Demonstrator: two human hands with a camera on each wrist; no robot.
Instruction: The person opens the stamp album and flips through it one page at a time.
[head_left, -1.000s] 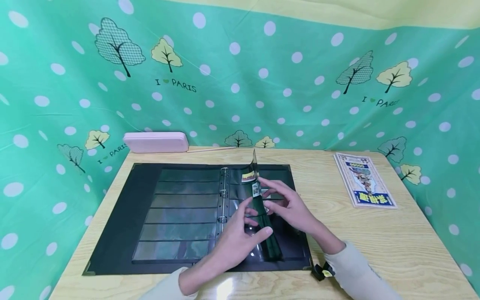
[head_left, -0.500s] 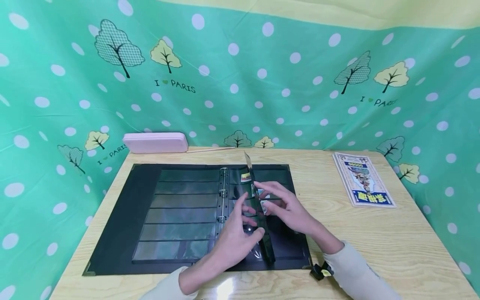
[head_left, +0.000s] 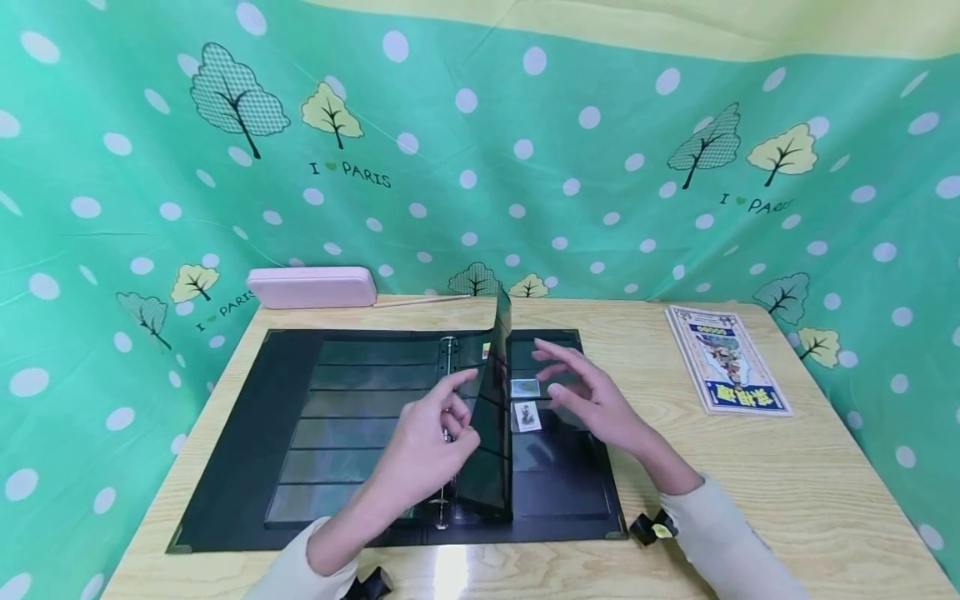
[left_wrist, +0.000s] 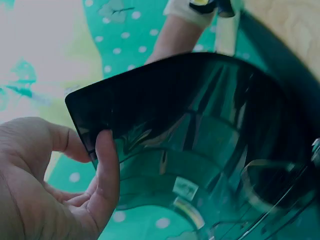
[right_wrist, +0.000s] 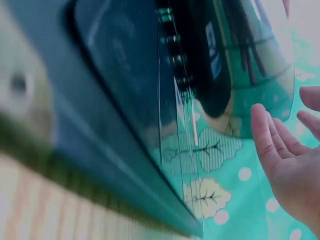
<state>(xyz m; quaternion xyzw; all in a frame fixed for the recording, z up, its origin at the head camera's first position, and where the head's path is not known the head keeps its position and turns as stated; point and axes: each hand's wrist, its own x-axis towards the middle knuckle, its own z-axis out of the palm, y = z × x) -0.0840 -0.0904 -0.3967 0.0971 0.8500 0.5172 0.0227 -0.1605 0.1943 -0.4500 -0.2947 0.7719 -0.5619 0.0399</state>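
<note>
A black ring-bound stamp album point(head_left: 232, 450) lies spread on the table, with clear-pocketed pages on both sides. One dark page point(head_left: 491, 433) stands nearly upright by the rings point(head_left: 447, 367). My left hand point(head_left: 423, 446) pinches its free edge; the left wrist view shows the thumb and a finger on either side of the page point(left_wrist: 155, 110). To the right of that page, my right hand point(head_left: 600, 408) hovers with loosely bent fingers and holds nothing. Beside its fingertips, a blue-green stamp point(head_left: 526, 388) and a pale stamp with a dark figure point(head_left: 528, 417) show in the pockets beneath.
At the back left sits a pink case point(head_left: 311, 287), with a thin stick point(head_left: 422, 300) beside it. A stack of printed booklets point(head_left: 727, 358) lies on the right of the table. A green dotted curtain point(head_left: 570, 217) hangs behind the table.
The page has swung leftward and stands straighter, uncovering stamps beneath. My left hand has shifted left with its edge, while my right hand has drawn away from it to the right.
</note>
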